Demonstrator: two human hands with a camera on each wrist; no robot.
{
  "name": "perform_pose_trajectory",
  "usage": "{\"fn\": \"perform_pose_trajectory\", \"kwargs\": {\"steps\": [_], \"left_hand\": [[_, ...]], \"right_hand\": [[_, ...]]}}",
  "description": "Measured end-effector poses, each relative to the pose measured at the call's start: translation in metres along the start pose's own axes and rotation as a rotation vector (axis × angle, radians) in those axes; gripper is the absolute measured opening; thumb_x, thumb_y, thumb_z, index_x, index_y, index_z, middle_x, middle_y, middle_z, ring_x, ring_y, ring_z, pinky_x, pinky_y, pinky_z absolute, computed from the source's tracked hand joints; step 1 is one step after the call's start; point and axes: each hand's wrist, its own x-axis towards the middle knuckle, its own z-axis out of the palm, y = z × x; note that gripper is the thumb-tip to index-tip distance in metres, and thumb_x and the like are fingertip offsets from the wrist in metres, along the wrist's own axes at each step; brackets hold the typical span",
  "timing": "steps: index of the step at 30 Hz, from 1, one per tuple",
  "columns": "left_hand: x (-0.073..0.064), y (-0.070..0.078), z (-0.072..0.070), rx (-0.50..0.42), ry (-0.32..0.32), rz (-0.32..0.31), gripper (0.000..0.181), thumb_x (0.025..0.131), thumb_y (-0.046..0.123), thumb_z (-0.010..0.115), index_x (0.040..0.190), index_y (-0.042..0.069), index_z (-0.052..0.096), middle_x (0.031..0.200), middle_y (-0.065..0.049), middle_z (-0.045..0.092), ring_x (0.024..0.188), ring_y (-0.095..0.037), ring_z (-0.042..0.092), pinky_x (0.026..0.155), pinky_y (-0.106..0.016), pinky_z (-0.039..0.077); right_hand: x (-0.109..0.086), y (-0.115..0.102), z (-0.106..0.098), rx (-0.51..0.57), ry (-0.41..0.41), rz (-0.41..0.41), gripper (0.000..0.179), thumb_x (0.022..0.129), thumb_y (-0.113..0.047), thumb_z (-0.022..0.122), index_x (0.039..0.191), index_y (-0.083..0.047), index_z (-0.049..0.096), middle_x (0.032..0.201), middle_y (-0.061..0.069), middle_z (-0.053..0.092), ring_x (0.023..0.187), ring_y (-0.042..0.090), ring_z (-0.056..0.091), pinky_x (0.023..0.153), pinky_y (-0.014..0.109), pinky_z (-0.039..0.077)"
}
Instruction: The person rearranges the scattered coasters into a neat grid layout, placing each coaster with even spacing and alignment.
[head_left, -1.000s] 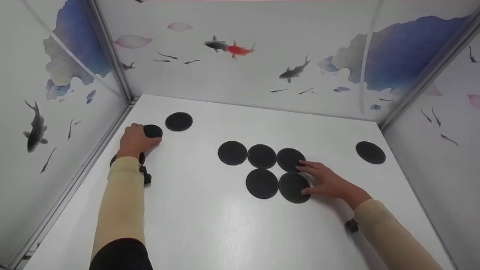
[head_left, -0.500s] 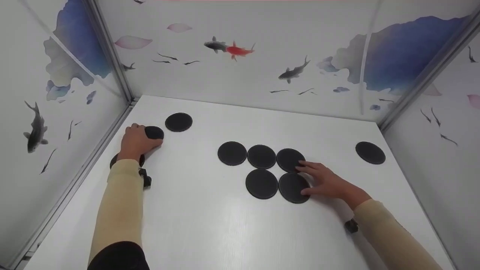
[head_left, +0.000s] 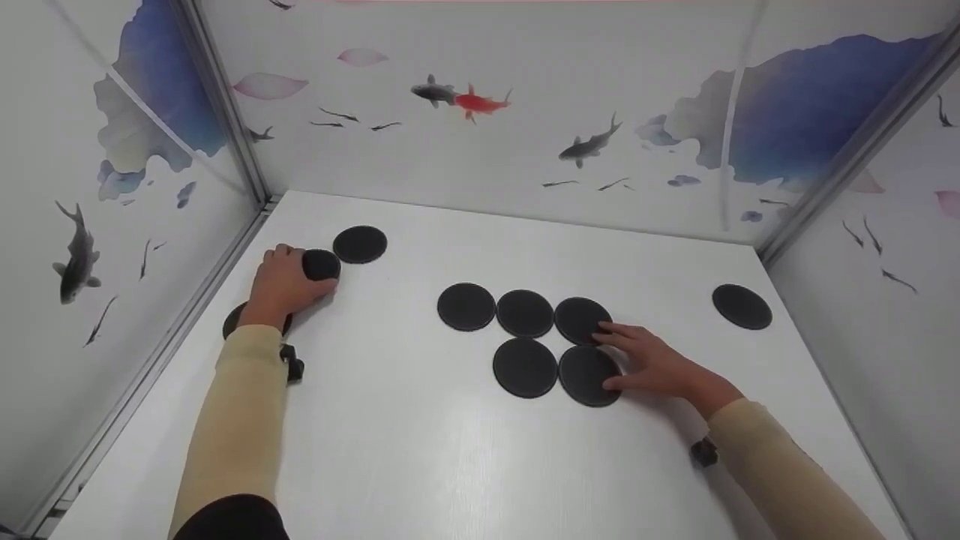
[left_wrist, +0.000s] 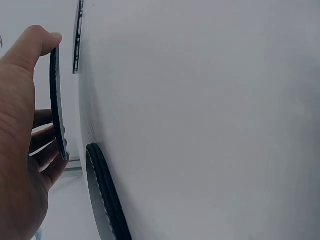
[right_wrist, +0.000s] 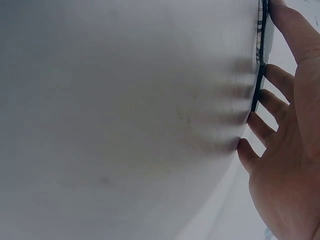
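Observation:
In the head view my left hand (head_left: pixel 281 281), at the table's left side, grips a round black coaster (head_left: pixel 321 265) by its edge. The left wrist view shows this coaster (left_wrist: pixel 56 100) raised off the white surface, thumb at one end and fingertips at the other. Partly hidden under my left wrist lies another black coaster (head_left: pixel 235 321); its edge (left_wrist: pixel 107 195) looks layered. My right hand (head_left: pixel 652 364) is spread, its fingertips resting on the upper right coaster (head_left: pixel 581 319) and its thumb on the lower right coaster (head_left: pixel 586 375) of a touching group.
The same group holds an upper left coaster (head_left: pixel 466 307), an upper middle coaster (head_left: pixel 524 313) and a lower left coaster (head_left: pixel 525 367). One coaster (head_left: pixel 360 244) lies at the back left, another coaster (head_left: pixel 742 306) at the far right. Printed walls (head_left: pixel 480 165) enclose the white table (head_left: pixel 420 465).
My left hand has moved a little to the right with its coaster, closer to the back left one. The right hand and the group of coasters have stayed in place.

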Motion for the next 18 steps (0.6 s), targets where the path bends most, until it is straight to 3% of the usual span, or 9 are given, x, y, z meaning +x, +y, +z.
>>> {"fn": "perform_pose_trajectory", "kwargs": {"steps": [11, 18], "left_hand": [[0.001, 0.02, -0.004, -0.024, -0.03, 0.086, 0.093, 0.081, 0.065, 0.07, 0.141, -0.003, 0.049, 0.139, -0.023, 0.043, 0.124, -0.04, 0.039, 0.104, -0.059, 0.039], [-0.004, 0.043, -0.002, 0.005, -0.064, 0.141, 0.096, 0.081, 0.063, 0.072, 0.146, -0.001, 0.045, 0.143, -0.021, 0.042, 0.129, -0.039, 0.038, 0.107, -0.059, 0.038]], "right_hand": [[-0.001, 0.0, 0.001, 0.017, 0.003, 0.021, 0.086, 0.079, -0.06, 0.079, 0.152, -0.026, 0.048, 0.164, 0.001, 0.03, 0.149, 0.032, 0.026, 0.116, 0.062, 0.025], [-0.001, 0.0, -0.001, 0.011, 0.003, 0.002, 0.085, 0.08, -0.058, 0.079, 0.152, -0.025, 0.049, 0.163, 0.002, 0.031, 0.149, 0.032, 0.026, 0.116, 0.06, 0.026]]}}
